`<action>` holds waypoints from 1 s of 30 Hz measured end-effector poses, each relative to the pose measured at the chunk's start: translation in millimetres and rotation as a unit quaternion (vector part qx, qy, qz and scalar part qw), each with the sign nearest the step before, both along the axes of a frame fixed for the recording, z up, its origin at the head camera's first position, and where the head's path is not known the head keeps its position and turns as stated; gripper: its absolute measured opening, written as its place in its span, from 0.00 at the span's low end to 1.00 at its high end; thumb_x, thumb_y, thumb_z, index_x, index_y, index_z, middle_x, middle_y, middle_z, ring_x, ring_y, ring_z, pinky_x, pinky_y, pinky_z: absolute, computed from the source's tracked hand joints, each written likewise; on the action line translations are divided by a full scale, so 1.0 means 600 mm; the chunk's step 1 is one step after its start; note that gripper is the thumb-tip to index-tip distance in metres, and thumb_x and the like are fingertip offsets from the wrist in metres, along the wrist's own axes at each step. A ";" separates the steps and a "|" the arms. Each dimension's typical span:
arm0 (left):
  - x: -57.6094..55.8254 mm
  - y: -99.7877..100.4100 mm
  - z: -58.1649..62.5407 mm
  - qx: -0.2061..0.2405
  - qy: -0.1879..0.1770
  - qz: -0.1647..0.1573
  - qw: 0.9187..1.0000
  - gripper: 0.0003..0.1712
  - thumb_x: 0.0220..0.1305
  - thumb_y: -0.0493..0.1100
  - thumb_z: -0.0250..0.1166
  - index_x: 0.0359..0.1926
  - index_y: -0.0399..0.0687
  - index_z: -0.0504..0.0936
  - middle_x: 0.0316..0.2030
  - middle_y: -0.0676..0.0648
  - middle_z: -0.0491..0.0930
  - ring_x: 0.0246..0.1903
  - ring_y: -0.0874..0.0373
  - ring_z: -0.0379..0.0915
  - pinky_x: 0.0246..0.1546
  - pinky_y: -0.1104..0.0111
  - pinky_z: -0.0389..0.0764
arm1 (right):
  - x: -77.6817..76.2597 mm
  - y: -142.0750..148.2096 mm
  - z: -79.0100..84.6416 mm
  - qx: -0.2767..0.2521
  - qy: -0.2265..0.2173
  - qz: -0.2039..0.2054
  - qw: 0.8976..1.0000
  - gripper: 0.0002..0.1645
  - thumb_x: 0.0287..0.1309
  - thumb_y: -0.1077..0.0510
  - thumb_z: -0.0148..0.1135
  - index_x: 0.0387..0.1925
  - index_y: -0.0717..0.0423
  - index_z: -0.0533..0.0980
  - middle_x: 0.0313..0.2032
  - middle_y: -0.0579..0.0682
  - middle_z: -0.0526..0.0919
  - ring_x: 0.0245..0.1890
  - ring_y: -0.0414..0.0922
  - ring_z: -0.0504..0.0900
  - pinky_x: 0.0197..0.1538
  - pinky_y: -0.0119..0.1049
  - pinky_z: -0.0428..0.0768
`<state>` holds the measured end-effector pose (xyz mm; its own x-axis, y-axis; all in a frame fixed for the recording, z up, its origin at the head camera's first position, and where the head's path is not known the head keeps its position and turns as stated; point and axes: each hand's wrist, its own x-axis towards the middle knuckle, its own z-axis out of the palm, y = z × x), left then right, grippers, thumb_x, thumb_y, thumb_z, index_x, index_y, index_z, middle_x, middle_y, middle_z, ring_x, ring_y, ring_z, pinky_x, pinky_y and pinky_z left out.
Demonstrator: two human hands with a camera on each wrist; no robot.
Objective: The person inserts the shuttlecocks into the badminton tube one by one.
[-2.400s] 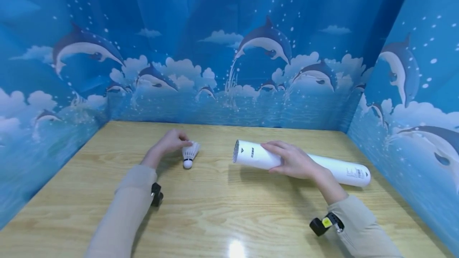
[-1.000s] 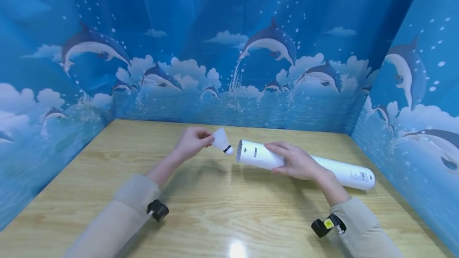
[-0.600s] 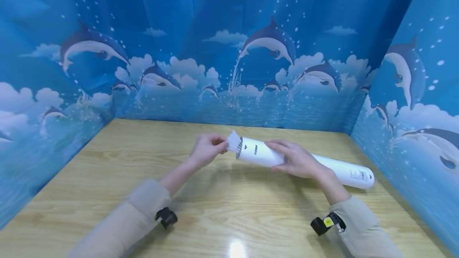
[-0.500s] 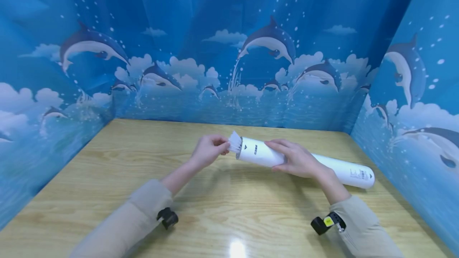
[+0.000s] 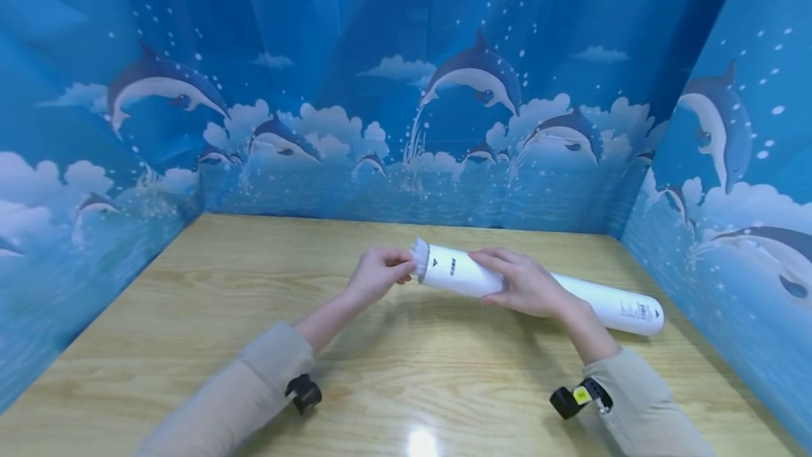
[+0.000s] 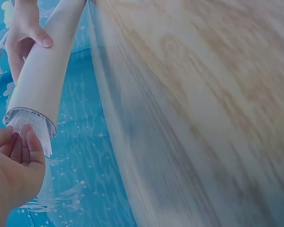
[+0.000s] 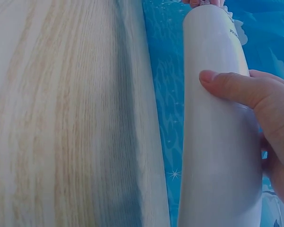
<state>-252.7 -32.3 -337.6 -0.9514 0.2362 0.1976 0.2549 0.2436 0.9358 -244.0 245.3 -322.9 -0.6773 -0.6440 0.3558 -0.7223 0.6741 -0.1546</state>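
A white shuttlecock (image 5: 419,257) is partly inside the open left end of a white cylindrical shuttlecock tube (image 5: 458,271); only its feathered skirt shows and the cork is hidden. My left hand (image 5: 379,275) pinches the skirt's rim between thumb and fingers. In the left wrist view the netted skirt (image 6: 32,124) sticks out of the tube mouth, with the left hand (image 6: 20,163) at its edge. My right hand (image 5: 526,282) grips the tube around its middle, thumb on the near side. The right wrist view has the right hand (image 7: 262,101) wrapped over the tube (image 7: 217,142).
The tube lies across a wood-grain table (image 5: 393,372), its left end slightly raised and its far end toward the right. Blue dolphin-print curtains (image 5: 355,90) stand behind the table and along both sides.
My left hand has lifted the shuttlecock off the table, carried it right and pushed it cork-first into the tube, deeper over the last half second. The right hand and tube stay almost still.
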 end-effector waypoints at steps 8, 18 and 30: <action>0.001 0.004 -0.001 -0.014 0.016 0.012 1.000 0.08 0.57 0.35 0.65 0.35 0.33 0.84 0.29 0.42 0.83 0.27 0.53 0.78 0.35 0.58 0.80 | 0.000 0.001 0.002 -0.005 0.008 0.000 1.000 0.47 0.38 0.52 0.76 0.63 0.52 0.67 0.57 0.55 0.73 0.51 0.55 0.74 0.48 0.52 0.75; 0.001 0.018 -0.005 -0.025 0.023 0.018 0.999 0.07 0.57 0.37 0.64 0.35 0.37 0.85 0.31 0.44 0.83 0.28 0.56 0.76 0.33 0.63 0.79 | -0.002 -0.002 0.004 -0.011 0.020 0.009 1.000 0.47 0.36 0.54 0.77 0.62 0.53 0.68 0.55 0.56 0.74 0.50 0.55 0.75 0.47 0.51 0.76; -0.001 0.028 -0.010 -0.051 0.022 0.022 0.998 0.09 0.58 0.35 0.63 0.39 0.37 0.84 0.39 0.41 0.83 0.41 0.49 0.78 0.41 0.63 0.78 | -0.002 -0.005 0.006 -0.007 0.015 0.002 1.000 0.47 0.38 0.53 0.76 0.63 0.52 0.67 0.56 0.56 0.73 0.51 0.55 0.75 0.47 0.51 0.76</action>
